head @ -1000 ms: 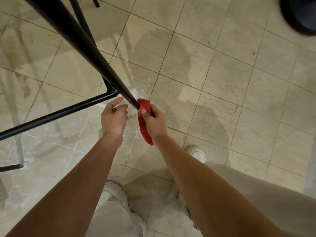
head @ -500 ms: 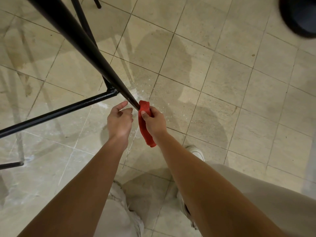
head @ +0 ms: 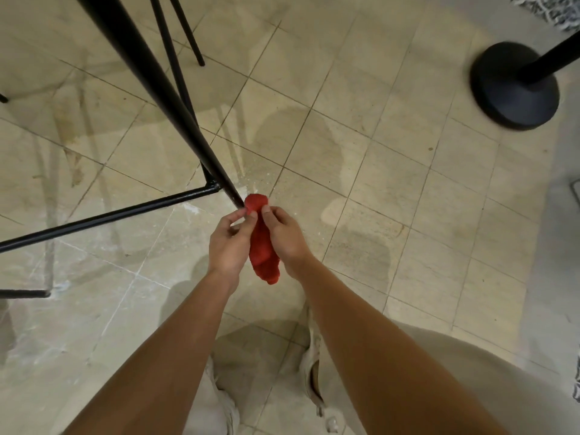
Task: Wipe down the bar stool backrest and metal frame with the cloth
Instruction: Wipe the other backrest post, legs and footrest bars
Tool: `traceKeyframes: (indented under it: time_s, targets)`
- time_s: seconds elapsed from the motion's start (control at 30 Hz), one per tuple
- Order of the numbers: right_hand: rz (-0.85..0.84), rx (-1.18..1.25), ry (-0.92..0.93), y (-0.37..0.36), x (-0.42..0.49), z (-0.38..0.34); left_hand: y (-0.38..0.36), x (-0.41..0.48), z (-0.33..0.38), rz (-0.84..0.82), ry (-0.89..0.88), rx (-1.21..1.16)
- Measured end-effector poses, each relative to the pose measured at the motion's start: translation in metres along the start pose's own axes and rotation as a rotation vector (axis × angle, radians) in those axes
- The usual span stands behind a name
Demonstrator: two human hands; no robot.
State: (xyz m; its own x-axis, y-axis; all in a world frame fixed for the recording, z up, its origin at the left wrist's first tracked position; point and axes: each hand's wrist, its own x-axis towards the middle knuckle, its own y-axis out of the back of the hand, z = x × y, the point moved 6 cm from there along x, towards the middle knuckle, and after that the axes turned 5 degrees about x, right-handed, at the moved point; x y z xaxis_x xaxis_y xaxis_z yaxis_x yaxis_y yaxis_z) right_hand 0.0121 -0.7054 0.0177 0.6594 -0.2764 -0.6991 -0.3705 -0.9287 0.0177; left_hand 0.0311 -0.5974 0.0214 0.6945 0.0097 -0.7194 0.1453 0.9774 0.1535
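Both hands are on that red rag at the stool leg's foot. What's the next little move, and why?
Probably shift the cloth onto the crossbar and wipe along it: the left hand and right hand grip it at the bottom of the leg, past that joint.

Left hand (head: 227,243), right hand (head: 287,237) side by side, fingers pinching.

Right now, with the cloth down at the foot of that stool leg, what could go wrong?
The red cloth is bunched into a roll, so only its tip meets the stool leg; the wipe may miss metal. The left hand and right hand both hold cloth and neither steadies the stool, so a tug might shift it. The floor looks smeared, possibly slippery.
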Motion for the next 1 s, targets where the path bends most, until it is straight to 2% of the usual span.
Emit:
traceKeyframes:
  time_s: [0.13,0.23,0.43,0.57,0.7,0.83,1.0]
  targets:
    - [-0.118,-0.126,-0.033,-0.003,-0.016,-0.019,0.007,-0.014,0.005,0.068,-0.049,-0.020]
    - [-0.146,-0.153,-0.020,0.000,-0.024,-0.030,0.013,-0.021,0.009,0.113,-0.050,-0.030]
    - [-0.016,-0.084,0.067,0.017,-0.020,-0.045,0.026,-0.034,0.009,0.314,-0.059,-0.230]
    - [-0.009,-0.040,0.056,0.020,-0.017,-0.047,0.023,-0.034,0.025,0.315,-0.197,-0.174]
    - [0.018,-0.046,0.041,0.018,-0.012,-0.038,0.010,-0.029,0.032,0.351,-0.222,-0.096]
    - [0.041,-0.043,0.052,0.018,-0.007,-0.036,0.009,-0.018,0.026,0.424,-0.175,-0.074]
    - [-0.030,-0.078,0.045,0.003,-0.006,-0.026,0.007,-0.002,0.013,0.338,-0.079,-0.119]
